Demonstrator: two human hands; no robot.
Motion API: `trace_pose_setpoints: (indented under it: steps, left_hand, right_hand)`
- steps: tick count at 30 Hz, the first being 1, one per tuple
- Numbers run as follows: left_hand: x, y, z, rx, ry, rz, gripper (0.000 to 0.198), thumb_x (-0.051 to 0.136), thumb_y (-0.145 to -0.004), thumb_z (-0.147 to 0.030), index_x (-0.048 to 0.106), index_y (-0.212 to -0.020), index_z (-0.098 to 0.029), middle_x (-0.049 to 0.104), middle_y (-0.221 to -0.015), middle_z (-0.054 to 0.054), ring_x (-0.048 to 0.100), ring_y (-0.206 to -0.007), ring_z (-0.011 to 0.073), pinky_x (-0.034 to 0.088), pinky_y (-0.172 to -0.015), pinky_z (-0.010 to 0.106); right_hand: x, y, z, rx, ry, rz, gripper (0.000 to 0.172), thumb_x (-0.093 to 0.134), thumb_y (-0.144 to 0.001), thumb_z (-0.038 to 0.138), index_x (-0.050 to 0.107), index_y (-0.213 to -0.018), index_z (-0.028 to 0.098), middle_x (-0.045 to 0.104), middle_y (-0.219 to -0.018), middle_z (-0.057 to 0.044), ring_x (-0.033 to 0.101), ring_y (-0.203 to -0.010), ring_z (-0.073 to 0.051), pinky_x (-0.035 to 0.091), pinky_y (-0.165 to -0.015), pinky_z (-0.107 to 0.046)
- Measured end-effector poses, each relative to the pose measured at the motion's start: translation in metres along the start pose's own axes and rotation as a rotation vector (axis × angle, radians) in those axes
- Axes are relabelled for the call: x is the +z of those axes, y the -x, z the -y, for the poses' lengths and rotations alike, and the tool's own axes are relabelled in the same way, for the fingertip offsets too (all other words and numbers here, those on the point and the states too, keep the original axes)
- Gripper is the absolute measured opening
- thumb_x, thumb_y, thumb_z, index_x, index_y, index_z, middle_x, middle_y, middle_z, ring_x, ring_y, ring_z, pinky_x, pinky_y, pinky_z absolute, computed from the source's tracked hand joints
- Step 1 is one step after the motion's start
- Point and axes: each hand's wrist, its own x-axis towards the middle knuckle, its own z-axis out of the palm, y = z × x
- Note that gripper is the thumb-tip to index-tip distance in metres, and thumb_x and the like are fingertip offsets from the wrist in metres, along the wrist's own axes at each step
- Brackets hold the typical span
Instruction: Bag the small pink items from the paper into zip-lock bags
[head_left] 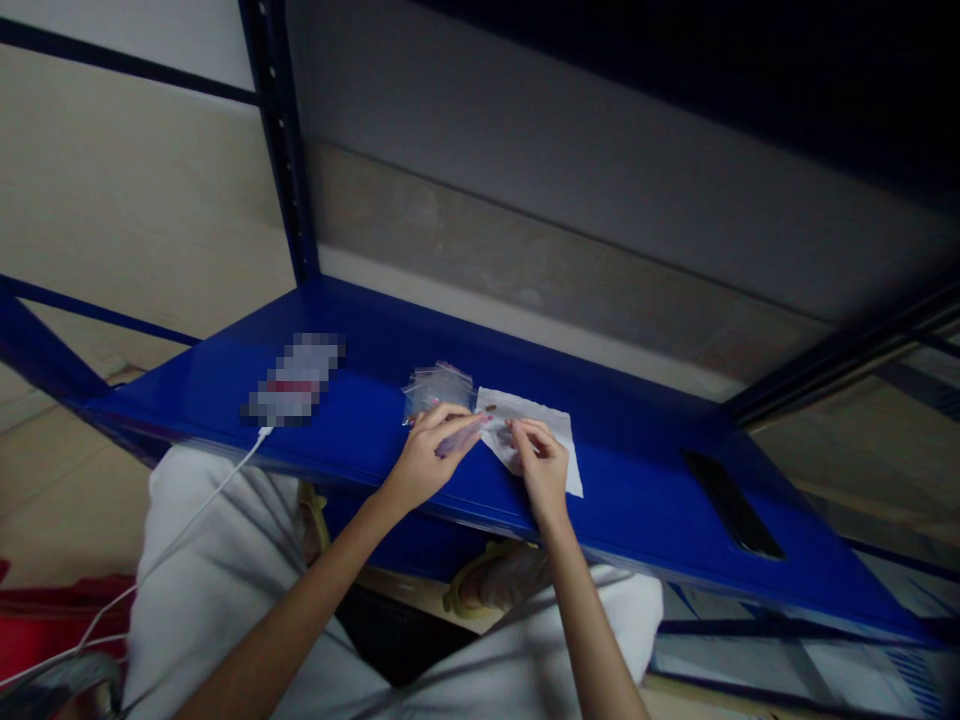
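Observation:
My left hand (421, 460) is closed on a small clear plastic zip bag (459, 438), held between thumb and fingers. Just to its right, my right hand (545, 468) pinches its fingertips together over a sheet of white paper (564, 425); whatever sits in the pinch is too small to make out. A tiny brown piece (490, 408) lies near the paper's left corner, close to the left fingertips. Behind my left hand, a pile of clear zip bags (444, 384) with pinkish edges rests on the blue shelf (637, 510), partly hidden by the hand.
A blurred-out device (296, 380) lies on the left of the shelf, with a white cable (225, 485) running down past my knee. On the right is a black phone (733, 505). Blue uprights (283, 150) frame the shelf, and a wall stands behind.

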Motion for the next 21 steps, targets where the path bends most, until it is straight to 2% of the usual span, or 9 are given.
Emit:
trace_pose_setpoints:
  steps: [2,4,7,12,14,17,21]
  left_hand:
    - [-0.003,-0.001,0.000,-0.133,0.237,-0.114,0.021,0.057,-0.079,-0.028,0.067,-0.095,-0.019,0.064,-0.091,0.005,0.059,-0.082,0.0155,0.046,-0.073,0.027]
    - [-0.006,-0.001,0.001,-0.290,0.442,-0.177,0.022,0.060,-0.076,-0.032,0.069,-0.088,-0.015,0.067,-0.084,0.006,0.061,-0.069,0.0143,0.048,-0.062,0.024]
    - [-0.007,0.001,0.001,-0.437,0.614,-0.167,0.027,0.063,-0.073,-0.035,0.067,-0.087,-0.013,0.069,-0.073,0.006,0.063,-0.063,0.0145,0.049,-0.057,0.022]
    - [-0.008,0.001,0.001,-0.506,0.877,-0.145,0.034,0.054,-0.078,-0.043,0.061,-0.090,-0.012,0.070,-0.071,0.007,0.067,-0.069,0.0199,0.052,-0.062,0.028]
    - [-0.008,0.000,0.002,-0.522,0.915,-0.132,0.035,0.053,-0.079,-0.043,0.062,-0.089,-0.010,0.070,-0.077,0.009,0.067,-0.073,0.0221,0.053,-0.065,0.031]
    - [-0.006,0.000,0.002,-0.512,0.836,-0.102,0.033,0.060,-0.075,-0.038,0.066,-0.088,-0.009,0.070,-0.087,0.011,0.067,-0.076,0.0224,0.054,-0.072,0.033]
    - [-0.004,0.001,0.000,-0.523,0.728,-0.084,0.031,0.068,-0.068,-0.034,0.068,-0.085,-0.009,0.070,-0.088,0.011,0.067,-0.074,0.0215,0.056,-0.066,0.031]
  right_hand:
    - [0.001,0.000,-0.004,0.037,0.065,-0.023,0.023,0.056,-0.078,0.035,0.068,-0.077,0.015,0.065,-0.081,-0.007,0.060,-0.071,-0.017,0.047,-0.063,-0.028]
    - [0.003,0.001,-0.009,0.077,0.130,0.018,0.028,0.058,-0.076,0.036,0.066,-0.091,0.015,0.066,-0.083,-0.008,0.059,-0.063,-0.015,0.046,-0.058,-0.026]
    - [0.005,0.002,-0.015,0.109,0.248,0.110,0.035,0.057,-0.074,0.036,0.063,-0.103,0.016,0.068,-0.087,-0.007,0.059,-0.062,-0.015,0.045,-0.056,-0.026]
    - [0.004,0.002,-0.011,0.128,0.452,0.140,0.034,0.046,-0.079,0.036,0.063,-0.103,0.019,0.069,-0.085,-0.006,0.062,-0.070,-0.018,0.045,-0.062,-0.028]
    - [0.004,0.000,-0.009,0.130,0.521,0.152,0.034,0.045,-0.080,0.036,0.063,-0.104,0.021,0.069,-0.085,-0.005,0.063,-0.073,-0.019,0.044,-0.064,-0.028]
    - [0.005,-0.007,-0.008,0.152,0.575,0.175,0.034,0.046,-0.080,0.038,0.062,-0.105,0.023,0.070,-0.081,-0.003,0.063,-0.073,-0.020,0.043,-0.061,-0.028]
    - [0.007,-0.017,-0.011,0.191,0.567,0.191,0.036,0.048,-0.077,0.047,0.065,-0.100,0.023,0.070,-0.076,-0.002,0.064,-0.070,-0.020,0.042,-0.055,-0.025]
